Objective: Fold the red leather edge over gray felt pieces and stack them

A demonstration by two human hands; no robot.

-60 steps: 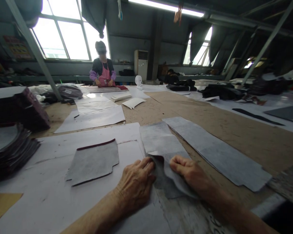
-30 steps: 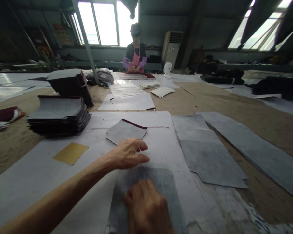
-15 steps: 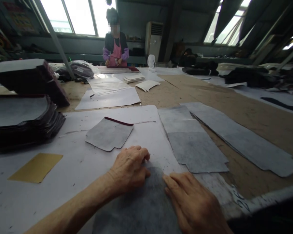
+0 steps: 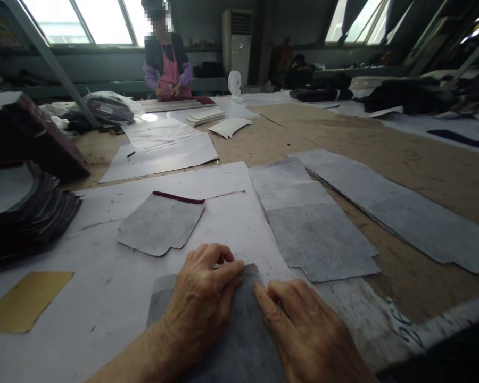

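Note:
A grey fabric piece (image 4: 239,340) lies under both hands at the bottom centre, on white paper (image 4: 231,218). My left hand (image 4: 207,292) is closed, thumb and forefinger pinched together at the piece's top edge. On the piece's right edge rests my right hand (image 4: 299,319), its fingers bent and pressed together. Whether it grips the edge or only presses on it is hidden. Beyond my left hand lies a grey piece with a dark red edge strip (image 4: 159,223). To the right are a stack of grey pieces (image 4: 311,229) and a longer stack (image 4: 399,207).
Dark stacked pieces (image 4: 16,213) stand at the left, near a yellow card (image 4: 27,300). White sheets (image 4: 163,157), a small white fan (image 4: 234,85) and a person in a pink apron (image 4: 170,69) are farther back. The table's edge (image 4: 435,332) runs along the lower right.
The view has shifted, with the surroundings sliding left. My left hand has turned more upright and its thumb and forefinger have come together at the top edge. My right hand has moved slightly left.

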